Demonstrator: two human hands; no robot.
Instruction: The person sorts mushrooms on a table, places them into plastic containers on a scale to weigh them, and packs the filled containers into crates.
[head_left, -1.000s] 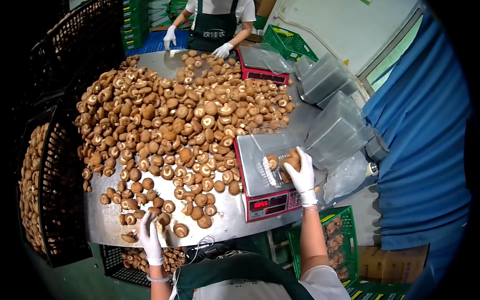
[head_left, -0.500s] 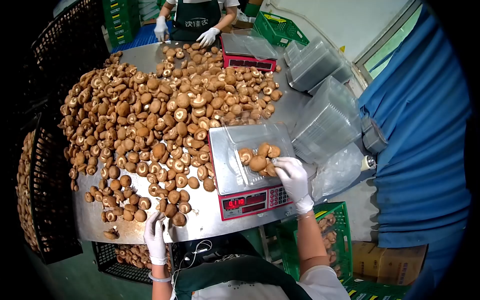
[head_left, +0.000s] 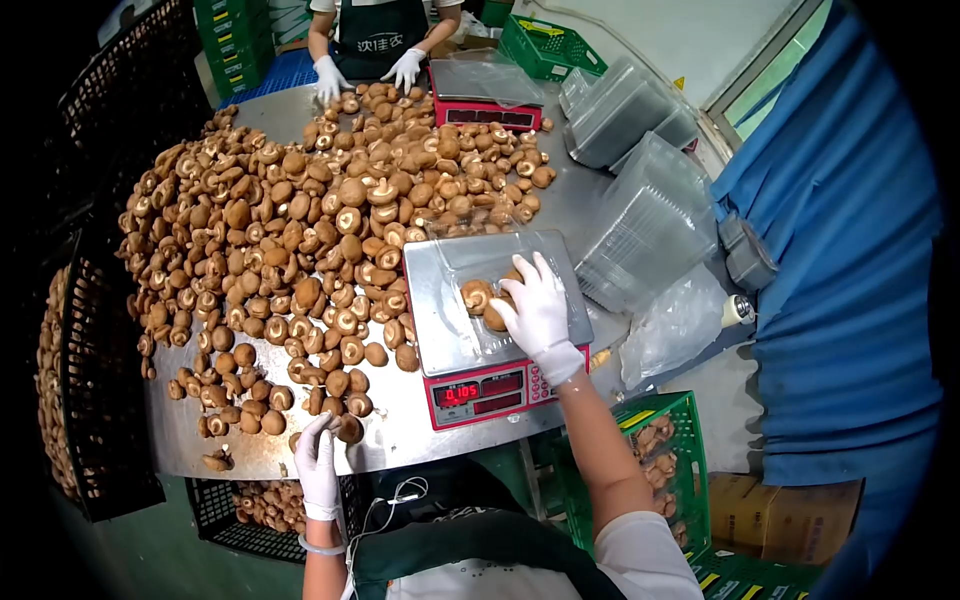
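Observation:
My right hand (head_left: 541,308), in a white glove, is over a clear plastic tray (head_left: 458,262) on the near scale (head_left: 432,330). Its fingers are spread and touch the shiitake mushrooms (head_left: 477,296) in the tray, partly covering them. The red display (head_left: 461,393) reads 0.105. At the table's front edge my gloved left hand (head_left: 318,468) has its fingers curled. A brown mushroom (head_left: 294,441) peeks out beside these fingers, apparently held. Another mushroom (head_left: 349,429) lies against the fingertips on the other side.
A big mushroom heap (head_left: 270,220) covers much of the metal table (head_left: 420,445). Stacked clear trays (head_left: 655,225) and a plastic bag (head_left: 675,325) lie to the right. Across the table, a gloved co-worker (head_left: 380,40) stands by a second scale (head_left: 487,110). Crates (head_left: 700,440) flank the table.
My right hand has moved further over the tray and spread its fingers. The display went from 0.110 to 0.105. A mushroom now shows beside my left fingers. The co-worker's hands moved to the heap.

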